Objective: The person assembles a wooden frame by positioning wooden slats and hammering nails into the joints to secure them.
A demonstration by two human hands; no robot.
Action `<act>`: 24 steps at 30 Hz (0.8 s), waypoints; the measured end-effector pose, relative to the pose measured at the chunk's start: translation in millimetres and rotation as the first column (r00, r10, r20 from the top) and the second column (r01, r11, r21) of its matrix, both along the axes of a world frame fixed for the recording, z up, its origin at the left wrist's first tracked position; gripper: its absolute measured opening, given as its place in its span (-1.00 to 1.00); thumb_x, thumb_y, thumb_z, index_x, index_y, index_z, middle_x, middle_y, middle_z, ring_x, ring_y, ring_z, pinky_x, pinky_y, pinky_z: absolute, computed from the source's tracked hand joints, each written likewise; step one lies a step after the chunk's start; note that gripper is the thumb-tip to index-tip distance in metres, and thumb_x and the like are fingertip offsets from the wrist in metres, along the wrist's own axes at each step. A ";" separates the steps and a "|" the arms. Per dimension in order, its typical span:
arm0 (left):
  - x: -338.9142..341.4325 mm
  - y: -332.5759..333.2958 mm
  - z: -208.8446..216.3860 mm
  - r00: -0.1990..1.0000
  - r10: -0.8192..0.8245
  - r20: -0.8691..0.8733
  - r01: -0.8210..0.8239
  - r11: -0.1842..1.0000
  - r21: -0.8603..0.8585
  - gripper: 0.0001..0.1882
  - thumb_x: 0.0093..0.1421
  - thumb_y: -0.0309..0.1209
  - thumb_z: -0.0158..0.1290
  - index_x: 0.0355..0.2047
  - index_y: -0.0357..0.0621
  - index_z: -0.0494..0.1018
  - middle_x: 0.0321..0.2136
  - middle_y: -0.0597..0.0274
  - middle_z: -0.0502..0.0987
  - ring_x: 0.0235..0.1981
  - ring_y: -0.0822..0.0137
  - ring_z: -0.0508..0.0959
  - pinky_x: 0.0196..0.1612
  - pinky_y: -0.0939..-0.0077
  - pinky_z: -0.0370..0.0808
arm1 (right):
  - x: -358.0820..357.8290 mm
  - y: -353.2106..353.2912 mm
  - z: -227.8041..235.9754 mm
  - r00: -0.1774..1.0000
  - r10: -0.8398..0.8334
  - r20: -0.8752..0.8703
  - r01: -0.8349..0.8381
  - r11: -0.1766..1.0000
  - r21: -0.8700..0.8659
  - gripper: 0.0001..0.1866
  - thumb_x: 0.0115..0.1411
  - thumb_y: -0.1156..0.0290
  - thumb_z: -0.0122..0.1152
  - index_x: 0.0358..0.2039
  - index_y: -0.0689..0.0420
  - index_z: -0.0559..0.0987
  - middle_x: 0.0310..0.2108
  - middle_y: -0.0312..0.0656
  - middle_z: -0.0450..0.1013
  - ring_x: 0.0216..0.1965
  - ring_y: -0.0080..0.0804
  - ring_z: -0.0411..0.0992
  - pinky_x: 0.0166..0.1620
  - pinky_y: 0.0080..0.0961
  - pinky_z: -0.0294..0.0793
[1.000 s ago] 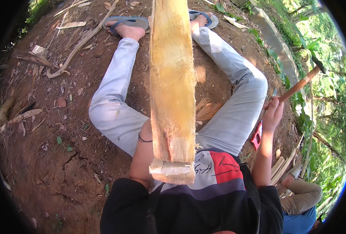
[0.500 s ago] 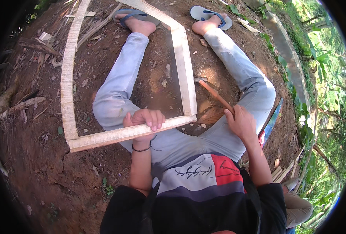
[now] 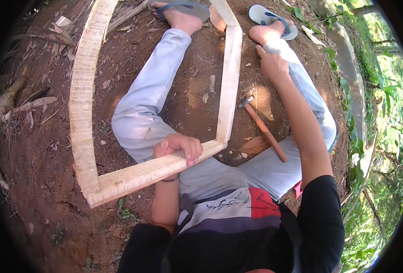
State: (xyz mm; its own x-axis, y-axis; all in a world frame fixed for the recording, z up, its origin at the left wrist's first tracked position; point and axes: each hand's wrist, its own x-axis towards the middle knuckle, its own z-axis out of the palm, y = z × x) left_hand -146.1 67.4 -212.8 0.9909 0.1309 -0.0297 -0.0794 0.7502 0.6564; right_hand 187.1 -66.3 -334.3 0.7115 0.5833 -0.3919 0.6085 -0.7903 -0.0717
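My left hand (image 3: 181, 148) wraps over the near bar of a pale wooden frame (image 3: 135, 177), its fingers hooked across the top edge. The frame tilts up in front of me, over my left leg. A hammer (image 3: 267, 134) with an orange-brown wooden handle rests with its handle end on my right thigh and its metal head towards the ground between my legs. No hand touches it. My right hand (image 3: 274, 66) reaches far forward to my right lower leg, just above the ankle. One digit is stretched out; the other fingers are partly hidden, and no object shows in it.
Brown soil with wood chips and a dry leaf (image 3: 254, 144) lies between my legs. My sandalled feet (image 3: 183, 18) are at the far side. Wood scraps (image 3: 35, 103) lie at the left. A concrete edge (image 3: 347, 59) and green plants run along the right.
My right hand has let go of the hammer and moved forward to my right lower leg. The hammer now leans on my thigh. The frame's near left corner sits lower in view.
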 end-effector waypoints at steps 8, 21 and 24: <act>2.5 2.0 -3.2 0.999 -0.034 -0.011 0.034 0.998 0.059 -0.36 0.21 0.13 -0.28 -0.62 -0.22 0.42 -0.73 0.18 0.44 -0.66 0.29 0.38 -0.41 0.39 0.27 | 0.1 21.8 -13.6 0.998 -0.047 0.044 0.050 0.995 -0.092 -0.86 0.23 0.45 -0.09 -0.21 0.12 0.39 -0.25 -0.07 0.55 -0.22 -0.11 0.56 -0.22 -0.20 0.55; 5.4 0.7 -8.5 0.993 -0.079 0.092 0.076 0.996 0.037 -0.38 0.23 0.06 -0.25 -0.53 -0.34 0.43 -0.64 0.13 0.47 -0.54 0.29 0.38 -0.48 0.46 0.29 | -15.2 0.5 -4.5 0.998 -0.032 0.046 0.034 0.999 -0.040 -0.78 0.25 0.39 -0.19 -0.17 0.02 0.43 -0.30 0.02 0.53 -0.23 0.00 0.53 -0.20 -0.09 0.50; 5.7 -1.1 -6.8 0.993 -0.114 0.032 0.111 0.991 0.074 -0.35 0.19 0.12 -0.28 -0.59 -0.27 0.43 -0.69 0.15 0.46 -0.61 0.28 0.38 -0.45 0.40 0.26 | -7.6 5.0 -21.6 0.997 -0.014 0.076 0.020 0.997 -0.077 -0.78 0.26 0.42 -0.19 -0.18 0.04 0.46 -0.30 0.00 0.54 -0.21 -0.04 0.54 -0.21 -0.14 0.52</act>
